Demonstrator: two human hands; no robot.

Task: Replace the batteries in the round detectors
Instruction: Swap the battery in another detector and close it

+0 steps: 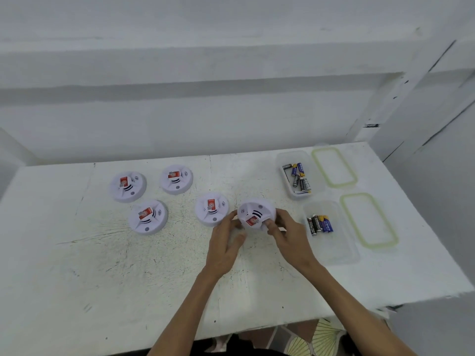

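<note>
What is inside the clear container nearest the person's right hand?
A small cluster of batteries lies at the far end of the container, uncovered. Their count and labels are too blurred to tell.

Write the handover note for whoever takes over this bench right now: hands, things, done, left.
Hands: left hand and right hand both grip the held detector, tilted, closed.
Things: four other detectors lie face up on the table; batteries sit in the far tub and near tub, lids beside them.
Done: no swap visible.
Left: open each detector, swap batteries; which tub holds fresh ones is unclear.
</note>
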